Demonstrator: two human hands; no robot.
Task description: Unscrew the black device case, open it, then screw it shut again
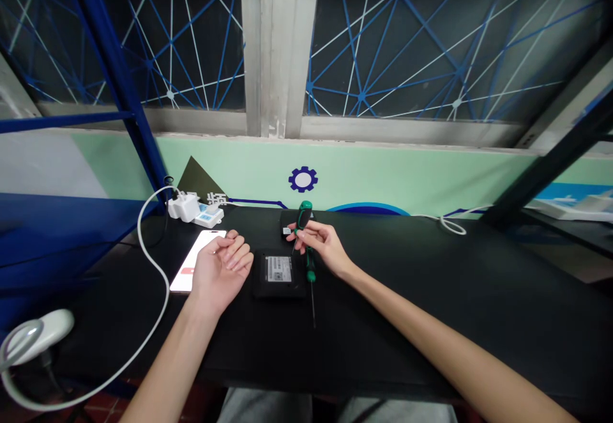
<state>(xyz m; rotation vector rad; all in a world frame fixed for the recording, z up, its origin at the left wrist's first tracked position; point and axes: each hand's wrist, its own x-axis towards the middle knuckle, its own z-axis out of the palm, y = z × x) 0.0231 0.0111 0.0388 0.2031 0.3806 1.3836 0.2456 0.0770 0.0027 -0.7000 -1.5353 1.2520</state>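
My right hand [323,244] grips a screwdriver [304,213] with a green and black handle, its shaft slanting down toward the far right corner of a flat black device [280,289]. Whether the tip touches the device I cannot tell. The device lies label side up on the black table. My left hand [227,263] is turned palm up left of it, fingers curled in and thumb pressed against them; something tiny may be pinched there. A second screwdriver [311,276] lies right of the device, partly hidden behind my right hand.
Under my left hand is a phone [204,247] with a bright screen. A power strip [208,215] with a white plug [184,207] sits at the back left. A white cable [160,269] loops along the left. Behind the device is a small black box [287,222].
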